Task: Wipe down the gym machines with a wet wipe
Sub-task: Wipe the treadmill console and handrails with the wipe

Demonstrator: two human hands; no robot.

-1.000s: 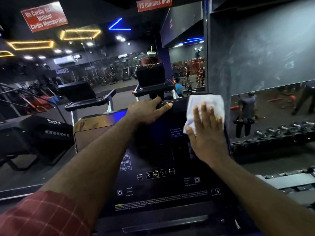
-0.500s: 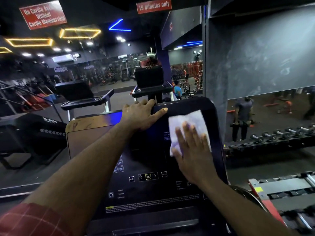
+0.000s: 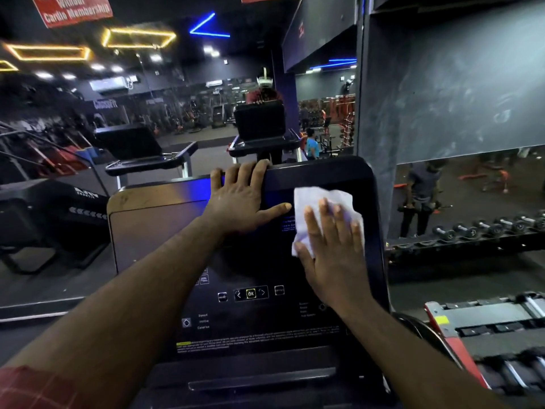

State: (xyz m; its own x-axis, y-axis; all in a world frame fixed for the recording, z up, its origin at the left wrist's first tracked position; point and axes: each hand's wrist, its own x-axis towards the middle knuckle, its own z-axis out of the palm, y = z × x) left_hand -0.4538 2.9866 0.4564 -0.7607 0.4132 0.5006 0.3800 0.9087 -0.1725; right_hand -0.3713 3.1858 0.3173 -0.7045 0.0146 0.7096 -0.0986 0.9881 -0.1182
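A dark treadmill console (image 3: pixel 265 329) fills the middle of the head view, its panel showing an OK button and small lit icons. My left hand (image 3: pixel 239 202) holds the console's top edge, fingers curled over the rim and thumb stretched across the screen. My right hand (image 3: pixel 333 261) lies flat with straight fingers, pressing a crumpled white wet wipe (image 3: pixel 312 202) against the upper right part of the screen. The wipe sticks out above and to the left of my fingers.
A wall mirror ahead reflects the gym and other treadmills. A rack of dumbbells (image 3: pixel 472 231) runs along the right. A red and grey weight stack (image 3: pixel 486 329) sits at the lower right. A second machine's brown panel (image 3: pixel 153 219) adjoins the console's left side.
My right hand slid the wipe from the console's top right corner down and left onto the screen face. My left hand kept its hold on the top edge.
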